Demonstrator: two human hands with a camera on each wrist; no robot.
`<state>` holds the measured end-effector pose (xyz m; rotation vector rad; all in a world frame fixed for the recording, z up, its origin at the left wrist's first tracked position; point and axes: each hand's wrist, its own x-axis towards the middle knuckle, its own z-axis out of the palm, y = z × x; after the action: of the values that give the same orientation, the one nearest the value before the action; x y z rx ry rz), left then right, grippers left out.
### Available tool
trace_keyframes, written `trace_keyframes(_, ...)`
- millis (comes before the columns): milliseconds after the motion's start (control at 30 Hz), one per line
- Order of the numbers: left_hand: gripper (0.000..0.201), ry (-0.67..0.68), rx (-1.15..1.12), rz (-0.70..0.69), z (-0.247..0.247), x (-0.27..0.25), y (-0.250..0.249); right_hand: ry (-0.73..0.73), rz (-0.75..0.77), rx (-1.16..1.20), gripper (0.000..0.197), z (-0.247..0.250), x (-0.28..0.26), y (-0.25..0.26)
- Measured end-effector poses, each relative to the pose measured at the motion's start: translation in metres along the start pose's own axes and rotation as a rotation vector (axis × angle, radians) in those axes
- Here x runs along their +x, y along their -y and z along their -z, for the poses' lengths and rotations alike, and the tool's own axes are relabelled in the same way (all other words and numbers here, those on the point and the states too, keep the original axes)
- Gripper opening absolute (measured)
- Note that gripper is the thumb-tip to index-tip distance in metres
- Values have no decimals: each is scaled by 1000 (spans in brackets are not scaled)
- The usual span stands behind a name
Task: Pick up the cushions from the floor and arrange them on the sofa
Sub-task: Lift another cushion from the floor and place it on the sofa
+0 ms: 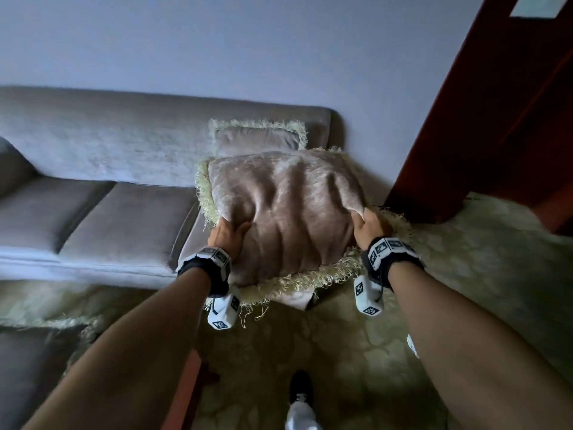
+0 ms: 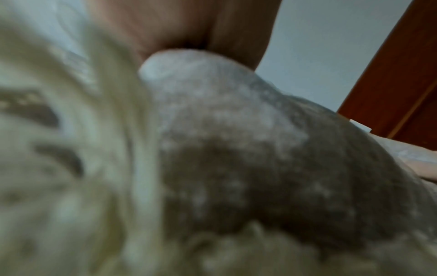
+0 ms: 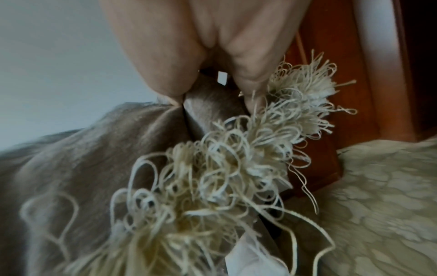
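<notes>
Both hands pinch the cushion (image 1: 285, 212) off the floor, left hand (image 1: 228, 232) on its near-left corner, right hand (image 1: 369, 226) on its near-right edge, about level. It hangs flat, wide side across, over the sofa's (image 1: 102, 209) right end; a second cushion (image 1: 259, 138) leans on the backrest just beyond.

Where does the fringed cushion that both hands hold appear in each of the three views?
Head: the held cushion is in the centre, in front of the sofa's right end.
Left wrist: it fills the centre and lower right, blurred.
Right wrist: its fabric lies lower left, its fringe in the centre.
Shared landmark: the red-brown wooden door, right in every view.
</notes>
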<state>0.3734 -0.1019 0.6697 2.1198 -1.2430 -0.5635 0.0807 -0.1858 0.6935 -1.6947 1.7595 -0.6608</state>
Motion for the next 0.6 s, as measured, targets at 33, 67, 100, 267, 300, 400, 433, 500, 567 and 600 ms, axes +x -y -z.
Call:
trace_keyframes(33, 57, -18, 13, 8, 8, 12, 1, 8, 12, 15, 51, -7, 12, 10)
trace_keyframes(67, 56, -36, 22, 16, 15, 23, 2, 20, 27, 25, 50, -13, 25, 20)
trace_keyframes(100, 55, -56, 25, 23, 21, 35, 4, 36, 47, 34, 49, -21, 38, 30)
trace_keyframes(267, 56, -157, 44, 84, 53, 94, 9, 126, 115, 62, 49, -55, 107, 81)
trace_keyframes(300, 55, -176, 44, 92, 58, 105, 10, 138, 138, 57, 48, -61, 119, 91)
trace_keyframes(400, 54, -231, 36, 140, 73, 133, 13, 166, 187, 39, 48, -81, 153, 121)
trace_keyframes(433, 54, -251, 33, 154, 78, 141, 16, 183, 193, 32, 48, -87, 161, 132)
trace_keyframes(500, 55, -280, 32, 171, 88, 158, 25, 212, 217, 18, 48, -102, 177, 152)
trace_keyframes(567, 55, -304, 33, 201, 98, 177, 35, 233, 253, -1, 48, -117, 193, 172)
trace_keyframes(600, 55, -315, 31, 220, 102, 186, 41, 245, 257, -3, 49, -125, 201, 181)
